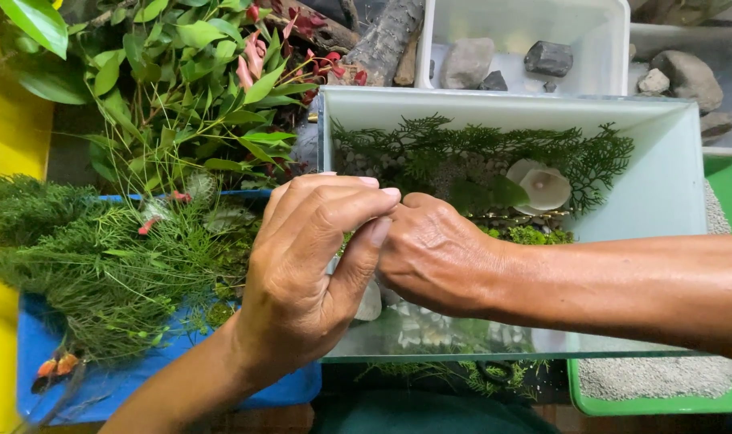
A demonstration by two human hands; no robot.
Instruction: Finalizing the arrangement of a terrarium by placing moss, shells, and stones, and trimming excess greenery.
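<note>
My left hand [305, 269] and my right hand [434, 253] meet fingertip to fingertip over the left end of a glass tank [671, 185]. The fingers of both are pinched together; whatever small thing is between them is hidden. Inside the tank lie feathery green fern sprigs [478, 153], a pale shell-like piece [543, 186], bright moss [531, 235] and white pebbles [370, 304]. My right forearm crosses the tank's front from the right.
A blue tray [40, 345] at left holds fine green foliage [100, 257]. Leafy branches with red tips [197, 80] rise behind it. White tubs [607, 56] of stones sit at the back. A green tray [663, 398] of grey gravel lies under the tank's right end.
</note>
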